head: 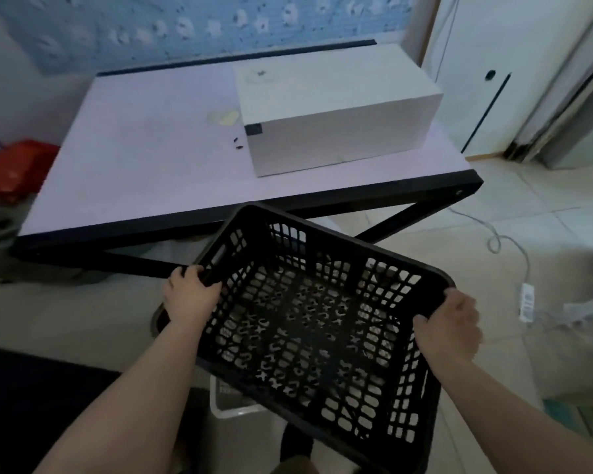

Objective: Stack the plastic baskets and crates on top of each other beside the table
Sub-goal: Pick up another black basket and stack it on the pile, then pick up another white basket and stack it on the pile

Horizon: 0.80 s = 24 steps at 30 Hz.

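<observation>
A black perforated plastic basket (308, 336) hangs in the air in front of the table (144, 159), tilted with its open top toward me. My left hand (190, 292) grips its left rim beside a handle slot. My right hand (449, 328) grips the right rim. Below the basket, part of a white plastic crate (233, 401) shows on the floor. A dark rounded edge (160, 318) shows just behind my left wrist; I cannot tell what it belongs to.
A large white box (336, 111) stands on the right half of the table. A red object (12, 169) lies at the left. A white cable (493, 237) and a power strip (527, 302) lie on the tiled floor at the right. A white door (493, 63) stands behind.
</observation>
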Motion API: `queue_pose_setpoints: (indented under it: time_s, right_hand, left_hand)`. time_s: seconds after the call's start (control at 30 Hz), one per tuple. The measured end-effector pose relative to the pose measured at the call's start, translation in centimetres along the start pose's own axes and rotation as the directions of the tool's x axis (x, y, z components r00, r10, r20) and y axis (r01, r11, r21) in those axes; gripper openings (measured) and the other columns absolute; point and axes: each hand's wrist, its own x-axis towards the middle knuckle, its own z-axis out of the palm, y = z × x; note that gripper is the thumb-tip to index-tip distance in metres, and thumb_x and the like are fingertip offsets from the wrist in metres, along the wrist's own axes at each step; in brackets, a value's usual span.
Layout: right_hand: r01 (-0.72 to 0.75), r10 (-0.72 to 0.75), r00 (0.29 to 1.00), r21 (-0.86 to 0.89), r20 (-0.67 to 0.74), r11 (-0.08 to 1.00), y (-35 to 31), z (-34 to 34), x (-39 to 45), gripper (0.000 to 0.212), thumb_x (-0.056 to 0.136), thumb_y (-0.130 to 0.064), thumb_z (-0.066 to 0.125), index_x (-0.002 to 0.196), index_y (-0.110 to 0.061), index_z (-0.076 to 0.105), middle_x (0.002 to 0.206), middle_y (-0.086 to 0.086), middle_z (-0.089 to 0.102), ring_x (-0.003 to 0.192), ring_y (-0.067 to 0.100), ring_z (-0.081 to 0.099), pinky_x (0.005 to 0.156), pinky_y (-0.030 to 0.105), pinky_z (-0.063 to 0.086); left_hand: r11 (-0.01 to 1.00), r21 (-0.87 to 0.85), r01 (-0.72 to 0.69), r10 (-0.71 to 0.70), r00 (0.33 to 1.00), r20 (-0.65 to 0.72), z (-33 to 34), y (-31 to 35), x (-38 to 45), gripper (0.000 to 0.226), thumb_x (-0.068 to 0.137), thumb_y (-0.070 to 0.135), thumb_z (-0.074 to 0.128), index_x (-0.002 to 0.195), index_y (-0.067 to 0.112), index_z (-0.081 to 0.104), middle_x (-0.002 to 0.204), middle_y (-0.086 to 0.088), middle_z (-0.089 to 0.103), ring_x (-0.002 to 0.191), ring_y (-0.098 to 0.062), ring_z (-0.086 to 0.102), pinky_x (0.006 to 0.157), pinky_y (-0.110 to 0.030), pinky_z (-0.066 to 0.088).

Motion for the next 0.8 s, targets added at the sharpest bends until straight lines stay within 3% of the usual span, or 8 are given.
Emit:
queue_pose_setpoints:
  time_s: [0.1,0.2,0.27,0.4,0.53,0.63,0.8]
  right_hand:
    - [0.261,-0.260,0.964,-0.014,0.053,0.965,-1.8,-0.1,-0.7,0.047,0.083,-0.024,0.061,0.126,-0.011,0.046,0.130,0.011,0.045,0.121,0.030,0.042,0.098,0.043,0.039]
    - [0.454,-0.452,0.878,0.023,0.161,0.891,-3.9,0.0,-3.1,0.040,0.086,-0.027,0.059,0.123,-0.018,0.051,0.127,0.004,0.049,0.123,0.025,0.042,0.101,0.040,0.037]
    - [0.591,-0.591,0.771,0.080,0.236,0.803,-4.9,0.3,-5.8,0.033,0.088,-0.026,0.058,0.120,-0.019,0.054,0.123,0.001,0.053,0.120,0.022,0.047,0.100,0.037,0.039]
    - [0.795,-0.810,0.476,0.227,0.342,0.563,-6.5,0.9,-12.8,0.019,0.088,-0.027,0.058,0.106,-0.019,0.060,0.106,-0.002,0.059,0.101,0.018,0.058,0.084,0.032,0.050]
    - [0.884,-0.886,0.172,0.328,0.431,0.332,-7.8,1.6,-21.5,0.005,0.088,-0.025,0.056,0.088,-0.021,0.055,0.092,-0.004,0.052,0.093,0.020,0.058,0.074,0.031,0.046]
    - [0.908,-0.871,-0.023,0.375,0.490,0.187,-8.3,2.2,-29.4,0.010,0.089,-0.029,0.057,0.085,-0.022,0.051,0.091,-0.003,0.054,0.087,0.019,0.057,0.070,0.029,0.043]
    - [0.917,-0.764,-0.271,0.399,0.585,-0.021,-6.4,3.1,-44.5,0.015,0.091,-0.035,0.053,0.092,-0.020,0.055,0.090,-0.002,0.057,0.089,0.021,0.059,0.071,0.031,0.046]
  left_hand:
    - [0.997,-0.078,0.025,-0.031,0.996,-0.078,-1.1,-1.1,-4.4,0.051,0.085,0.027,0.055,0.133,0.014,0.050,0.140,-0.015,0.045,0.130,-0.033,0.040,0.108,-0.043,0.036]
    - [0.990,-0.137,0.044,-0.056,0.995,-0.088,-2.1,-3.2,-9.6,0.046,0.083,0.025,0.056,0.128,0.016,0.054,0.130,-0.011,0.055,0.123,-0.029,0.048,0.102,-0.042,0.044]
    - [0.986,-0.143,0.091,-0.105,0.990,-0.091,-2.9,-5.3,-13.8,0.042,0.084,0.026,0.056,0.125,0.017,0.056,0.127,-0.008,0.057,0.120,-0.028,0.050,0.099,-0.041,0.046]
    - [0.971,-0.118,0.206,-0.219,0.968,-0.120,-4.7,-11.0,-22.3,0.040,0.085,0.026,0.058,0.124,0.020,0.058,0.125,-0.008,0.059,0.119,-0.028,0.051,0.097,-0.044,0.047]
    - [0.904,-0.192,0.381,-0.412,0.897,-0.160,-6.6,-17.9,-31.1,0.035,0.088,0.027,0.057,0.122,0.022,0.058,0.128,-0.004,0.057,0.118,-0.025,0.054,0.095,-0.042,0.050]
    - [0.825,-0.284,0.489,-0.551,0.808,-0.208,-8.2,-23.3,-37.9,0.035,0.088,0.025,0.057,0.122,0.019,0.060,0.127,-0.004,0.060,0.115,-0.025,0.058,0.093,-0.037,0.051]
    - [0.653,-0.440,0.616,-0.750,0.604,-0.269,-10.1,-32.1,-51.1,0.035,0.086,0.020,0.059,0.120,0.013,0.061,0.122,-0.009,0.061,0.114,-0.029,0.057,0.095,-0.033,0.045]
